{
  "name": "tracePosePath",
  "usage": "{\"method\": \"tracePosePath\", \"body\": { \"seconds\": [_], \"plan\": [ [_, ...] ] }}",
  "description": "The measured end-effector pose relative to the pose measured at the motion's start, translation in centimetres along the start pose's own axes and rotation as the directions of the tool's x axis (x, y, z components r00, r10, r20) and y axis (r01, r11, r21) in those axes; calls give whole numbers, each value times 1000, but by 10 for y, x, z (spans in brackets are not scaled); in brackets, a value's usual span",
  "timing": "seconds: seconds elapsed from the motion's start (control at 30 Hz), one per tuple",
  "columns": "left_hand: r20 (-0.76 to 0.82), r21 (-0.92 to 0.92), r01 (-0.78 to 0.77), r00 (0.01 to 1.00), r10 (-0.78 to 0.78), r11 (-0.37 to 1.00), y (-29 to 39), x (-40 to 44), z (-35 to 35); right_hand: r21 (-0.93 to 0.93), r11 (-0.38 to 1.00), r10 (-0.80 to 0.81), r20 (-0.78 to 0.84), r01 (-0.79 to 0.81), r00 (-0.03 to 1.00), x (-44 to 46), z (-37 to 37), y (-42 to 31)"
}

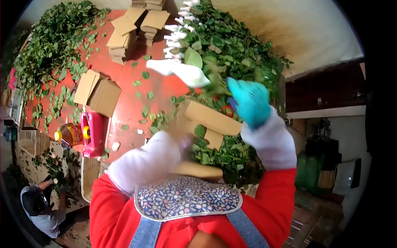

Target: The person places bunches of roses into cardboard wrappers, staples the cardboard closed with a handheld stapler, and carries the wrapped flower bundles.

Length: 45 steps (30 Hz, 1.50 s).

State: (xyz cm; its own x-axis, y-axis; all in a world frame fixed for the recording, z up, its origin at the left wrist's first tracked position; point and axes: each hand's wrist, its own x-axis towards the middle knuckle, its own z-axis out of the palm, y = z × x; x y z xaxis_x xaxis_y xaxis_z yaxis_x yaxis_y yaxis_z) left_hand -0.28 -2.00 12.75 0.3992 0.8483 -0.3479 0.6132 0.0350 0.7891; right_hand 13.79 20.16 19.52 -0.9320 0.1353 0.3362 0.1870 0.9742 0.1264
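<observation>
Right hand (pixel 251 102), in a teal glove, is closed on a leafy stem (pixel 219 84), over the right part of the red table (pixel 127 108). The stem shows just left of the fingers, blurred. A white wrap (pixel 178 72) with a netted end lies farther left, near the hand and apart from it; whether it joins the stem I cannot tell. Left hand (pixel 180 129) is too blurred to tell open from closed; it is nearest to a cardboard sheet (pixel 213 117), which lies between the two hands toward the table's near edge.

Beyond the right hand, a leafy pile (pixel 233 45) fills the far right corner, with a row of white wraps (pixel 175 39) along its left side. Cardboard stacks (pixel 122 39) stand near the far edge. Another heap of leaves (pixel 62 37) covers the far left corner. A pink tape dispenser (pixel 94 136) stands at the near left edge, just beside a bottle (pixel 71 135).
</observation>
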Motion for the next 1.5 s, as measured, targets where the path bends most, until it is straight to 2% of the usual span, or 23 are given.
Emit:
{"method": "tracePosePath", "body": {
  "seconds": [0.03,0.07,0.13,0.2,0.23,0.27,0.37,0.4,0.5,0.6,0.63,0.8,0.83,0.87,0.93,1.0,1.07,1.1,1.2,1.27,1.3,1.37,1.5],
  "plan": [
    [6,4,-5,1000,5,1000,-1,3,1,-118,990,83,66,-75,994,-7,-25,-23],
    [15,4,-12,1000,12,1000,-2,6,2,-214,976,40,29,-33,999,-20,-45,-41],
    [27,8,-16,999,16,1000,-3,12,2,-122,989,118,274,-87,954,-46,-59,-65],
    [30,29,-7,1000,6,1000,-5,16,3,37,995,78,360,-98,930,-86,-29,-68],
    [30,43,-3,1000,2,999,-7,17,4,48,982,129,526,-180,841,-104,-11,-69],
    [32,55,5,999,-7,998,-10,17,5,68,962,132,730,-263,671,-111,-1,-67],
    [37,105,30,999,-34,994,-17,21,9,-54,939,213,867,-340,451,-168,57,-61],
    [42,122,38,998,-43,992,-18,22,11,-72,933,232,869,-353,436,-175,68,-61],
    [46,159,54,997,-62,986,-25,33,17,-45,937,230,826,-347,514,-195,83,-59],
    [60,178,65,995,-77,982,-29,44,22,4,937,201,811,-350,549,-200,86,-54],
    [63,177,63,995,-75,982,-30,45,23,32,925,174,852,-380,494,-199,84,-52],
    [99,56,14,995,-19,998,-25,45,19,70,929,130,857,-363,498,-191,51,-54],
    [108,-2,-15,994,15,1000,-20,45,17,198,911,121,710,-361,694,-191,37,-49],
    [116,-75,-47,992,56,996,-16,42,13,321,889,122,520,-326,845,-187,21,-46],
    [121,-195,-106,984,131,975,-9,39,7,412,739,241,577,-533,780,-163,-20,-41],
    [116,-251,-137,979,170,958,-5,38,3,279,748,303,664,-602,684,-142,-52,-46],
    [102,-244,-138,981,167,960,-4,40,1,291,877,171,556,-383,813,-119,-49,-56],
    [90,-209,-127,985,148,970,-5,41,2,358,864,83,594,-355,800,-120,-31,-52],
    [56,-27,-44,997,45,999,-16,39,8,212,931,57,722,-299,690,-87,-22,-60],
    [31,88,19,999,-22,996,-22,34,15,41,960,176,686,-278,706,-140,72,-59],
    [22,130,42,999,-46,991,-25,34,19,43,961,171,684,-274,709,-145,84,-63],
    [15,202,73,997,-78,977,-29,35,26,-265,941,337,683,-210,648,-157,97,-83],
    [-20,325,116,993,-116,939,-40,47,36,-260,938,345,647,-229,679,-186,132,-70]
  ]
}}
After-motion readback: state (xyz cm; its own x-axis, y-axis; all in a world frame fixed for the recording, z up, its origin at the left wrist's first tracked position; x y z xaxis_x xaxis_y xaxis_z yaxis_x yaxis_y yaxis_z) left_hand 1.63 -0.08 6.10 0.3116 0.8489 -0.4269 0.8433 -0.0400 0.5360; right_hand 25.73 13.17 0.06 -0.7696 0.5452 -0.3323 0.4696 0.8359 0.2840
